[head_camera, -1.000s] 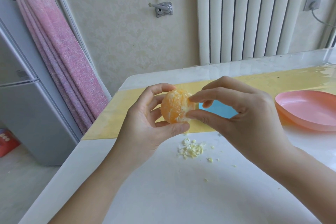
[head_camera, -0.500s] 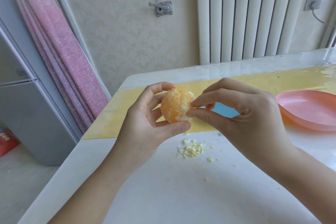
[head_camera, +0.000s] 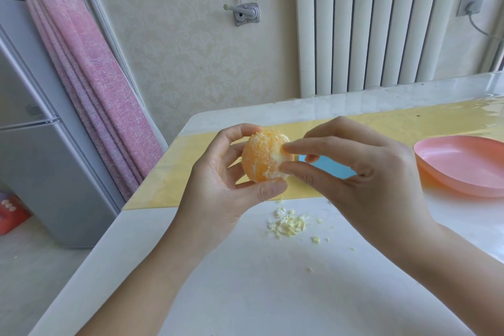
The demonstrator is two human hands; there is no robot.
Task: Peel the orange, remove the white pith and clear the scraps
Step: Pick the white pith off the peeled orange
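Holding entry: peeled orange (head_camera: 261,162), raised over the bench (head_camera: 245,294), lies in the left grip (head_camera: 218,188), thumb beneath and fingers curled behind it. Right grip (head_camera: 368,180): thumb and forefinger pinch the orange's right face, where white pith shows. Pith scraps (head_camera: 287,222): small heap on the bench, below the orange. Pink dish (head_camera: 463,169): far right, apart.

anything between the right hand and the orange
Nothing visible does. The right hand has its thumb and forefinger pinching a white patch on the orange, and the left hand grips the fruit from the opposite side.
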